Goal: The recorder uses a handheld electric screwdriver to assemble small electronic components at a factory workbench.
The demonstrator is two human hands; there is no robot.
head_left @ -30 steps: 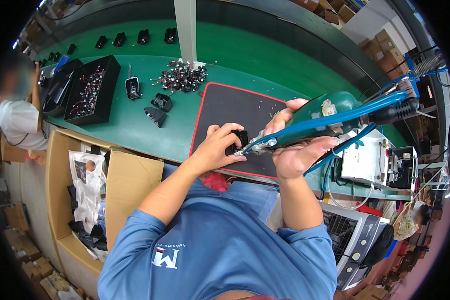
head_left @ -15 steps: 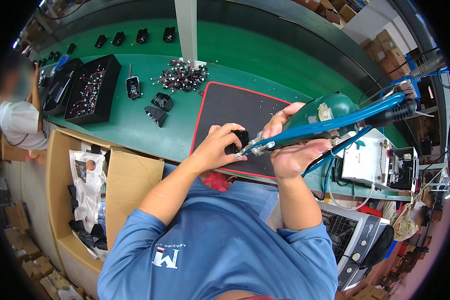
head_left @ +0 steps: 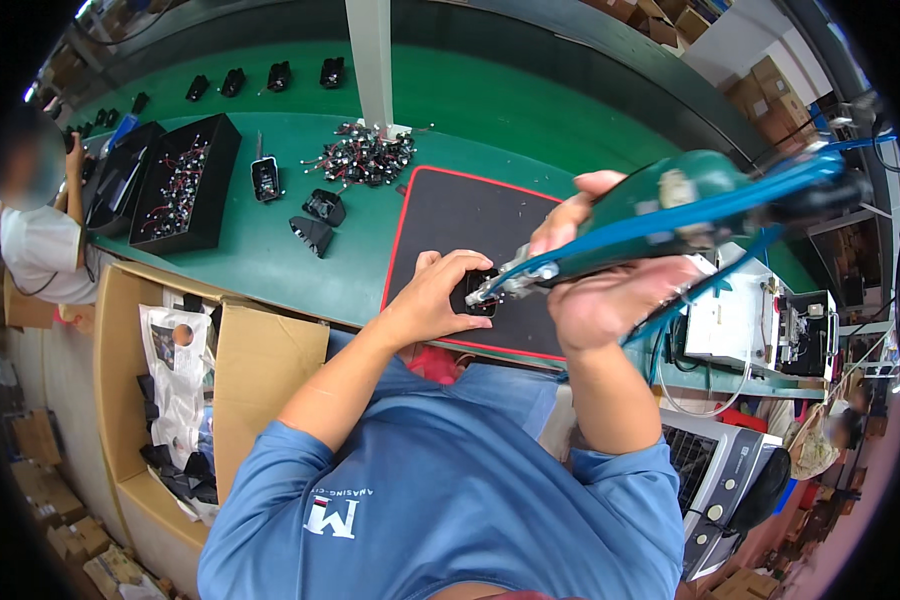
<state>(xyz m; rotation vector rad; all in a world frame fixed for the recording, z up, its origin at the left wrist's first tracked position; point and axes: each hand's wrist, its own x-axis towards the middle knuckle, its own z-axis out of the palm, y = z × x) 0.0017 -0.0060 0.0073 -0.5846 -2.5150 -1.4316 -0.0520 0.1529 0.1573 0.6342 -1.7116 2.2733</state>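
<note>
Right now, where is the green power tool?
Head view: the green power tool is right of centre, in the right hand, its tip at the black housing held by the left hand.

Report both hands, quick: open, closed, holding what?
Left hand: closed on a small black housing, thumb and fingers gripping it.
Right hand: holding the green tool.

A green bench point(head_left: 360, 250) carries a red-edged mat point(head_left: 460, 225), piled wired parts point(head_left: 365, 158), a black box point(head_left: 220, 180).

Green tool point(head_left: 630, 200) with blue hoses point(head_left: 685, 219), black housing point(head_left: 485, 309), red-edged black mat point(head_left: 445, 215)
</note>
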